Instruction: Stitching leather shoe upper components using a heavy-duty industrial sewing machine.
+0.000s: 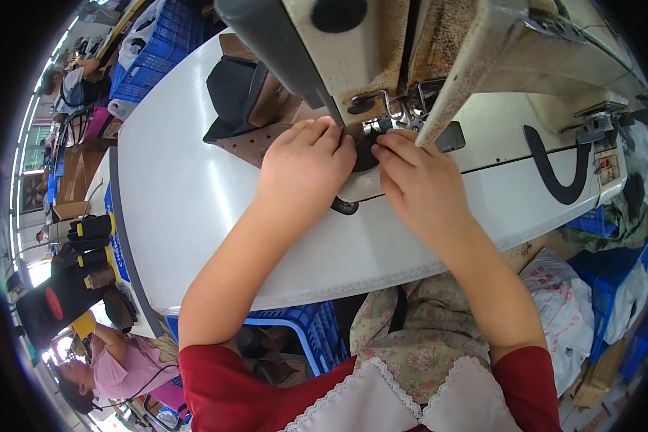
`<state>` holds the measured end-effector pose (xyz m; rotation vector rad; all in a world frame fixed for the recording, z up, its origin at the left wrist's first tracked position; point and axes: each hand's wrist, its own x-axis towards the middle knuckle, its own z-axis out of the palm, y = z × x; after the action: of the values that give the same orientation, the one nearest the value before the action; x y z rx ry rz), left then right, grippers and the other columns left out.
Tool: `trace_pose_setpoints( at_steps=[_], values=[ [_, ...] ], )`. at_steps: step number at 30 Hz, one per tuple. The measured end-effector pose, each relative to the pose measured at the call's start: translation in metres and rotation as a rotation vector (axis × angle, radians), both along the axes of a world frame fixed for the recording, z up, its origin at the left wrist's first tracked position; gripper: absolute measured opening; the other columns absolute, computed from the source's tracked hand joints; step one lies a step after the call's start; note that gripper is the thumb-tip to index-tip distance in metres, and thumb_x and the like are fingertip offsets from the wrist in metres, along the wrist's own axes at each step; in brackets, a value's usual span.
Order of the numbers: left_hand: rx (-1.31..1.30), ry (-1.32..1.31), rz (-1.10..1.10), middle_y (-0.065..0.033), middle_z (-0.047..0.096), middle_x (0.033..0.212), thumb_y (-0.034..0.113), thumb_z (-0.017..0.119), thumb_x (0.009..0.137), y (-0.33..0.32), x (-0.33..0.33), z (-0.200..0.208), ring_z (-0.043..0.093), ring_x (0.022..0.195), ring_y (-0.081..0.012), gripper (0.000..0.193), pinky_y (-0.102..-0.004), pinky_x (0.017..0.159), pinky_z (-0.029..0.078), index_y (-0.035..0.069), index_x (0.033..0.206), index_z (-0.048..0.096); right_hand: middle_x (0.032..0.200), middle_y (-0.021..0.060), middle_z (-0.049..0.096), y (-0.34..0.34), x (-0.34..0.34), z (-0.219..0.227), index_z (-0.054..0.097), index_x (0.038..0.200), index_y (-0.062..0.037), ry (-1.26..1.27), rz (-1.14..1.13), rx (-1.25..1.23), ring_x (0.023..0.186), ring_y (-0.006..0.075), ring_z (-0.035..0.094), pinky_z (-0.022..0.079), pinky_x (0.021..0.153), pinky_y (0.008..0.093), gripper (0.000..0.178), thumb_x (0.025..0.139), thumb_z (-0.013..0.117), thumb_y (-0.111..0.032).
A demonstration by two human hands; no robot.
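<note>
My left hand [306, 169] and my right hand [417, 180] press down side by side on a small black piece [366, 153] under the presser foot [390, 124] of a cream sewing machine [439, 50]. The fingertips of both hands pinch the black piece at the needle area. A brown perforated leather piece [248, 144] with black parts [230, 90] lies just left of my left hand, trailing away on the white table [187, 209]. The needle itself is hidden by the machine head.
A black curved strip [558, 180] lies on the machine bed at right. Blue crates [302, 327] stand under the table and at far left [155, 50]. Other people sit at lower left [115, 360] and far upper left. White bags [565, 309] lie at right.
</note>
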<state>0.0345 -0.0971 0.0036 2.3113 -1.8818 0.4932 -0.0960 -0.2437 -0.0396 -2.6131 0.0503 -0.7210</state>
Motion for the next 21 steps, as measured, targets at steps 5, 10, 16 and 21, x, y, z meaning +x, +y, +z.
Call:
trace_pose_setpoints(
  at_steps=[5, 10, 16, 21],
  values=[
    [0.004, -0.029, -0.009, -0.0134, 0.071, 0.098, 0.013, 0.064, 0.071, -0.001, -0.002, -0.001, 0.068, 0.100, -0.0273, 0.024, -0.0368, 0.091, 0.054, 0.002, 0.092, 0.069, 0.104, 0.0057, 0.063, 0.001, -0.004, 0.006, 0.070, 0.100, -0.0049, 0.009, 0.005, -0.028, 0.099, 0.0256, 0.059, 0.047, 0.088, 0.0399, 0.023, 0.077, 0.068, -0.010],
    [0.020, -0.049, 0.011, -0.0148, 0.071, 0.098, 0.013, 0.064, 0.071, -0.001, -0.006, 0.000, 0.068, 0.100, -0.0282, 0.026, -0.0376, 0.089, 0.055, 0.001, 0.094, 0.069, 0.103, 0.0059, 0.064, 0.002, -0.004, 0.003, 0.071, 0.096, -0.0046, -0.036, -0.005, -0.004, 0.098, 0.0251, 0.059, 0.047, 0.088, 0.0396, 0.021, 0.076, 0.069, -0.010],
    [0.028, -0.070, 0.014, -0.0159, 0.071, 0.097, 0.012, 0.065, 0.073, -0.004, -0.010, -0.001, 0.069, 0.097, -0.0290, 0.024, -0.0383, 0.087, 0.056, -0.001, 0.093, 0.068, 0.100, 0.0072, 0.064, 0.000, -0.005, 0.002, 0.071, 0.098, -0.0026, -0.002, -0.029, 0.047, 0.097, 0.0269, 0.060, 0.048, 0.088, 0.0411, 0.023, 0.076, 0.068, -0.009],
    [0.026, -0.076, 0.017, -0.0170, 0.071, 0.095, 0.010, 0.066, 0.074, -0.006, -0.013, -0.001, 0.070, 0.094, -0.0301, 0.021, -0.0388, 0.085, 0.056, -0.002, 0.091, 0.067, 0.095, 0.0092, 0.063, -0.002, -0.003, 0.002, 0.070, 0.100, -0.0014, -0.009, -0.018, 0.042, 0.096, 0.0287, 0.060, 0.049, 0.088, 0.0417, 0.024, 0.077, 0.067, -0.007]
  ],
)
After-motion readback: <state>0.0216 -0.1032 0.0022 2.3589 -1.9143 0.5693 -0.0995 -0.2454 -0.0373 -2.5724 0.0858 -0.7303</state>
